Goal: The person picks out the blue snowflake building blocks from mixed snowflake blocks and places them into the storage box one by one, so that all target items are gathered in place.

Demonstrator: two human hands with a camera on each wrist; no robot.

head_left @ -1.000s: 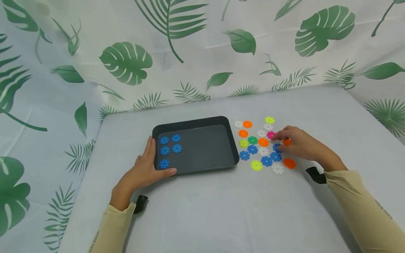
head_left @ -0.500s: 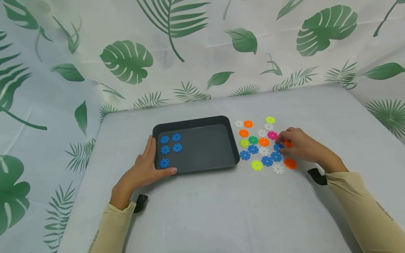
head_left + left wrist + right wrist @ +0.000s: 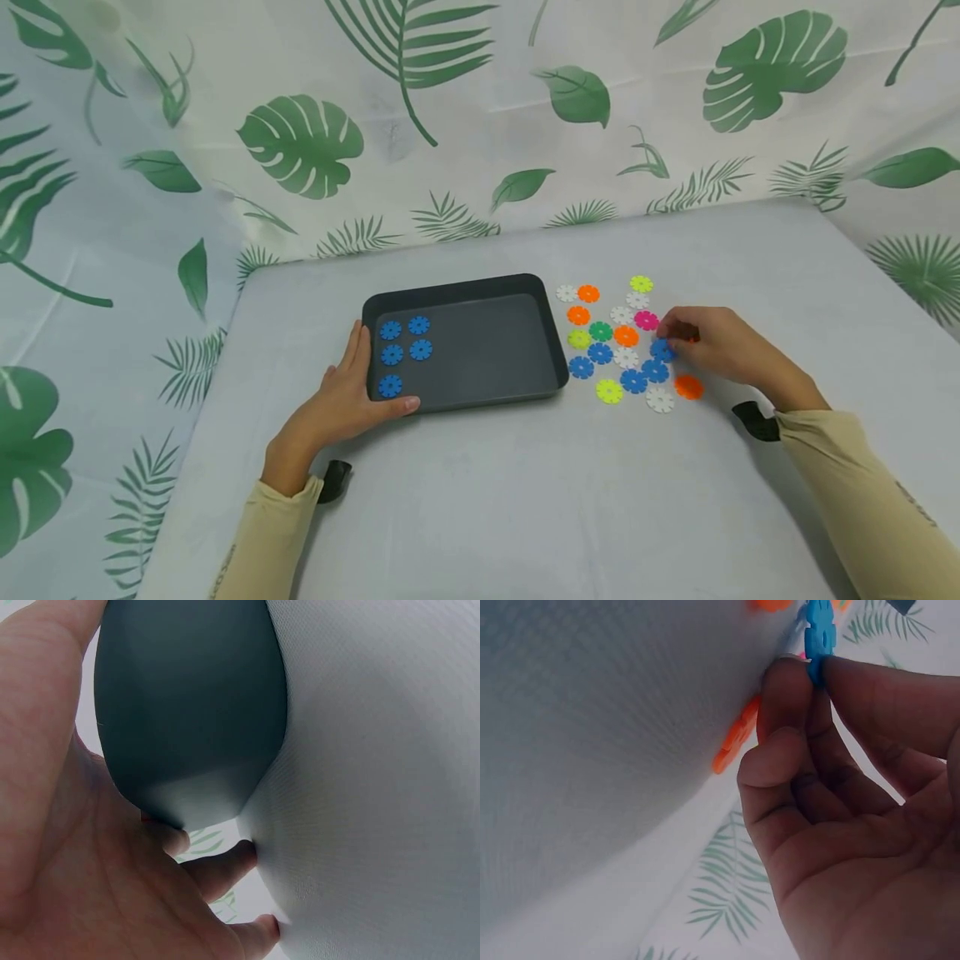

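Observation:
A dark grey tray (image 3: 465, 287) lies on the table with several blue snowflake discs (image 3: 405, 352) in its left part. My left hand (image 3: 341, 400) grips the tray's near left corner (image 3: 187, 712), thumb along the front rim. To the tray's right lies a scatter of coloured discs (image 3: 615, 337): blue, orange, white, green, yellow and pink. My right hand (image 3: 712, 342) is at the scatter's right side and pinches a blue disc (image 3: 819, 634) (image 3: 662, 349) between thumb and fingertips. An orange disc (image 3: 735, 739) lies just beside the fingers.
The table is covered in a pale grey cloth (image 3: 525, 500). A leaf-print curtain (image 3: 480, 117) hangs behind and to both sides. More loose discs sit near the right hand, such as an orange one (image 3: 687, 386) and a white one (image 3: 660, 401).
My right hand has drawn slightly right and closed its fingertips on the blue disc at the cluster's right side. The left hand and tray have stayed still.

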